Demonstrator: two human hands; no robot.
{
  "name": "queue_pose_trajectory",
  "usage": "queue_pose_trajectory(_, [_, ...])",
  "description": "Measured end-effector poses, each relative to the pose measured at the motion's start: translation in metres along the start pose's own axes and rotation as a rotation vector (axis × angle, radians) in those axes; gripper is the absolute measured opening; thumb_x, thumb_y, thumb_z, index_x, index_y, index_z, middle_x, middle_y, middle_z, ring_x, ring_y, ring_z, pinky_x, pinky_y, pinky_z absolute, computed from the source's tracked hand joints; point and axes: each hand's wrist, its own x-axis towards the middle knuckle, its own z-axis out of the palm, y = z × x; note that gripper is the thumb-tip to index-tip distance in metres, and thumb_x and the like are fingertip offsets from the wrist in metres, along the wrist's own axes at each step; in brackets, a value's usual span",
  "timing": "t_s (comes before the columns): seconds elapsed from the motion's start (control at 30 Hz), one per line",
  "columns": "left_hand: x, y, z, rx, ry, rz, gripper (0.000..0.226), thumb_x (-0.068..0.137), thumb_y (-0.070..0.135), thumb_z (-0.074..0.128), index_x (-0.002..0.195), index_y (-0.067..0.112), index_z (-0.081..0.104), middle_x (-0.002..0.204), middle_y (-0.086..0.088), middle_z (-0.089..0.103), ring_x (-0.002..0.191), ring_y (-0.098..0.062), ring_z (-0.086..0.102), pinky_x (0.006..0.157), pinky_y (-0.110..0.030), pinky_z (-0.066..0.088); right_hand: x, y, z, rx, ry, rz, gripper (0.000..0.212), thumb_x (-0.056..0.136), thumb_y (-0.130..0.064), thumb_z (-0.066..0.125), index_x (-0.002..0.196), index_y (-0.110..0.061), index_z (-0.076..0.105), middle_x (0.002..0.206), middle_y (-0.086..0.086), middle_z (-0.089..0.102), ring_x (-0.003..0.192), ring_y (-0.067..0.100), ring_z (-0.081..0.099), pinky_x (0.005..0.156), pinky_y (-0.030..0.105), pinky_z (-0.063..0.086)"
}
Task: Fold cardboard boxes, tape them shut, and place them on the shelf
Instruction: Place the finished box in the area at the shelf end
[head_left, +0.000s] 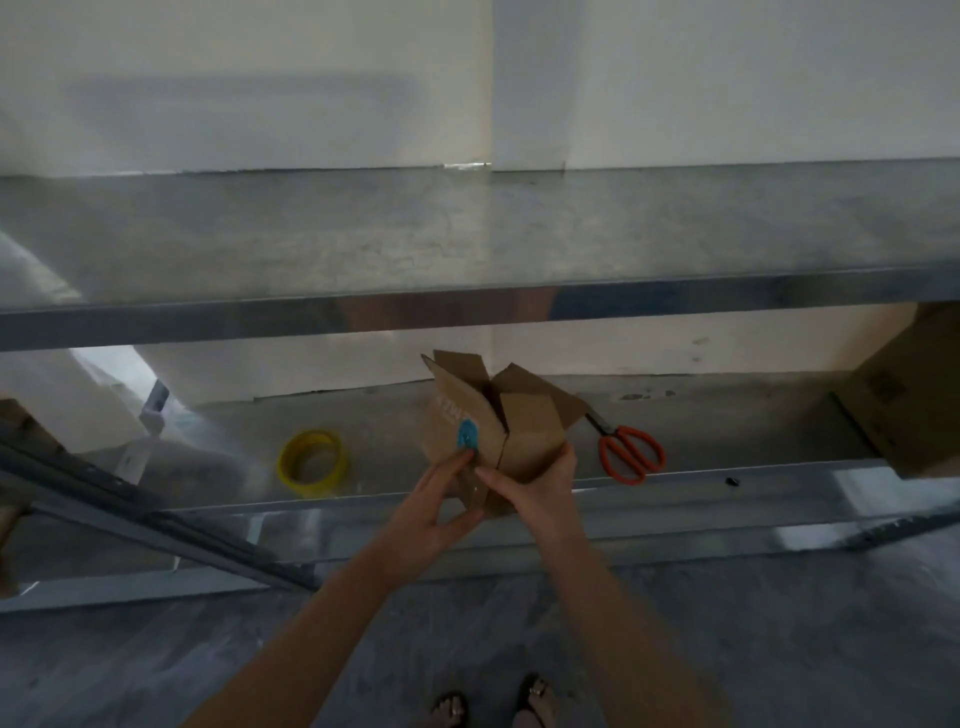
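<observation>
- Firmly, the right hand (537, 483) wraps round the right side of a small cardboard box (524, 431): its fingers curl behind the far face and its thumb lies across the near corner.
- The left hand (441, 501) grips the box's lower left part, with its fingers lying fairly straight up the left face and its thumb pressed under the bottom corner; one fingertip touches a blue mark (467, 434) printed on that face.
- The box is held tilted in the air, just above the front edge of the lower shelf (727, 431), about midway along it. Its top flaps (462, 364) stand open and splayed.
- A yellow tape roll (311, 457) lies flat on the lower shelf left of the box, near the front edge and apart from the hands.
- Orange-handled scissors (631, 452) lie on the same shelf just right of the box, with the handles toward the front edge and the blade tips hidden behind a flap.
- A large cardboard box (914, 395) sits at the shelf's right end.
- The upper shelf (467, 234) runs across above, with a pale wall behind it.
- Two sandalled feet (493, 701) stand on the grey floor below the arms.
</observation>
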Motion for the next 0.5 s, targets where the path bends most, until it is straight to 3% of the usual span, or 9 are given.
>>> queue_pose_trajectory(0.07, [0.001, -0.003, -0.006, 0.103, -0.025, 0.001, 0.060, 0.095, 0.030, 0.058, 0.146, 0.032, 0.028, 0.146, 0.014, 0.032, 0.118, 0.023, 0.032, 0.093, 0.005, 0.023, -0.007, 0.000, 0.003, -0.073, 0.036, -0.046, 0.123, 0.054, -0.031, 0.096, 0.148, -0.016, 0.017, 0.138, -0.005, 0.034, 0.129, 0.010, 0.036, 0.107, 0.030, 0.038])
queue_pose_trajectory(0.1, [0.003, -0.004, -0.012, 0.182, -0.015, 0.010, 0.057, 0.095, 0.033, 0.056, 0.146, 0.031, 0.030, 0.145, 0.014, 0.034, 0.121, 0.016, 0.036, 0.095, 0.002, 0.024, -0.011, 0.000, 0.002, -0.125, 0.059, -0.076, 0.125, 0.053, -0.035, 0.096, 0.148, -0.018, 0.017, 0.141, -0.004, 0.034, 0.131, 0.011, 0.035, 0.108, 0.032, 0.037])
queue_pose_trajectory(0.17, [0.011, -0.010, -0.025, 0.357, 0.017, 0.035, 0.059, 0.093, 0.048, 0.048, 0.146, 0.027, 0.033, 0.146, 0.011, 0.037, 0.129, -0.007, 0.042, 0.102, -0.015, 0.032, -0.019, 0.001, -0.003, -0.227, 0.125, -0.152, 0.125, 0.051, -0.039, 0.096, 0.149, -0.019, 0.019, 0.145, -0.002, 0.033, 0.133, 0.013, 0.033, 0.109, 0.036, 0.037])
queue_pose_trajectory(0.23, [0.022, -0.013, -0.037, 0.552, 0.007, 0.068, 0.076, 0.083, 0.064, 0.030, 0.147, 0.024, 0.032, 0.150, 0.004, 0.036, 0.135, -0.018, 0.038, 0.111, -0.031, 0.032, -0.025, 0.000, -0.017, -0.302, 0.213, -0.212, 0.122, 0.053, -0.035, 0.096, 0.148, -0.019, 0.022, 0.147, 0.001, 0.032, 0.135, 0.016, 0.031, 0.109, 0.040, 0.037])
queue_pose_trajectory(0.37, [0.047, 0.010, -0.030, 0.799, -0.092, 0.175, 0.088, 0.077, 0.068, 0.008, 0.152, 0.025, 0.016, 0.159, 0.000, 0.019, 0.146, -0.018, 0.014, 0.117, -0.030, 0.002, -0.031, -0.006, -0.063, -0.344, 0.337, -0.226, 0.123, 0.052, -0.037, 0.096, 0.148, -0.025, 0.020, 0.146, -0.003, 0.032, 0.135, 0.018, 0.033, 0.109, 0.048, 0.041])
queue_pose_trajectory(0.5, [0.065, 0.046, 0.016, 0.845, -0.138, 0.266, 0.092, 0.078, 0.078, 0.006, 0.153, 0.026, 0.014, 0.160, 0.000, 0.015, 0.148, -0.020, 0.010, 0.116, -0.032, -0.003, -0.037, -0.003, -0.121, -0.302, 0.406, -0.187, 0.120, 0.053, -0.037, 0.096, 0.146, -0.030, 0.019, 0.144, -0.005, 0.032, 0.134, 0.017, 0.035, 0.107, 0.051, 0.043])
